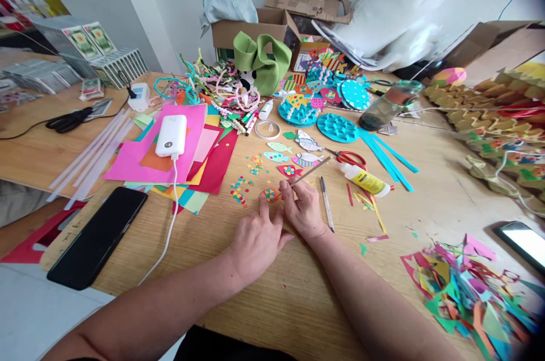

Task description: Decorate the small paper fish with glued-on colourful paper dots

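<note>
A small orange paper fish (269, 195) with blue and yellow pieces on it lies flat on the table. My left hand (258, 239) rests beside it, its index fingertip on the fish's near left edge and the other fingers loosely apart. Pinched in my right hand (304, 208) is a thin brown stick (313, 170), slanting up to the right; its lower end is hidden by the fingers near the fish's tail. Small round paper dots (239, 191) lie left of the fish. Just beyond it sit a red paper fish (290, 171) and several other decorated fish, including a blue one (276, 156).
A yellow-labelled glue bottle (365, 179), red-handled scissors (351, 158) and a pen (327, 205) lie to the right. Paper scraps (472, 293) heap at front right. Coloured sheets (131, 159), a white power bank (171, 135) with cable and a black phone (97, 238) occupy the left.
</note>
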The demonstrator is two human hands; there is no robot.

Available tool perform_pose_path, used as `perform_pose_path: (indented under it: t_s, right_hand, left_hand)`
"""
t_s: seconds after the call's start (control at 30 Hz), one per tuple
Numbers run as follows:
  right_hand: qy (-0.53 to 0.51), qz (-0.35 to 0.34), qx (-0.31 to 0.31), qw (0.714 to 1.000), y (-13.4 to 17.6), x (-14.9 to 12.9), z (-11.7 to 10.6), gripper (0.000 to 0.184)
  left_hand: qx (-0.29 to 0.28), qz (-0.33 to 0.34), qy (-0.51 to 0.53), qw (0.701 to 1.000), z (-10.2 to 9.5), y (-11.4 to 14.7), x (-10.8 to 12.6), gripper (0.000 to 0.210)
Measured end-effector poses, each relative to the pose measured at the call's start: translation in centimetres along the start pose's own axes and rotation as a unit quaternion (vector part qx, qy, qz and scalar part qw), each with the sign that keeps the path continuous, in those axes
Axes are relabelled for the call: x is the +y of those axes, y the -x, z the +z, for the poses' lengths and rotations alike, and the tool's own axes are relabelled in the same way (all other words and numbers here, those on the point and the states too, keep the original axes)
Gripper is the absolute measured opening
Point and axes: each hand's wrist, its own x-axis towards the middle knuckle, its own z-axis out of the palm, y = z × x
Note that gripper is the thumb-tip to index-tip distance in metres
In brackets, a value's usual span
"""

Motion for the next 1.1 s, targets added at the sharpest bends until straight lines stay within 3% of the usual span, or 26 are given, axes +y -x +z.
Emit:
perform_pose_path:
  t_s: [0.5,0.77,1.1]
  right_hand:
    - [-0.004,0.027,0.001,1.000,-0.20,0.04,0.02,0.036]
    - [-0.051,0.089,0.020,0.994,0.15,0.41,0.08,0.035]
    - [-0.019,0.069,0.006,0.997,-0.29,0.43,0.04,0.037]
  left_hand:
    - [0.000,-0.006,-0.004,1.000,0.22,-0.01,0.05,0.065]
    - [0.012,-0.008,-0.015,1.000,0.18,0.04,0.07,0.059]
    - [0.012,-0.009,-0.012,1.000,0.10,-0.04,-0.14,0.054]
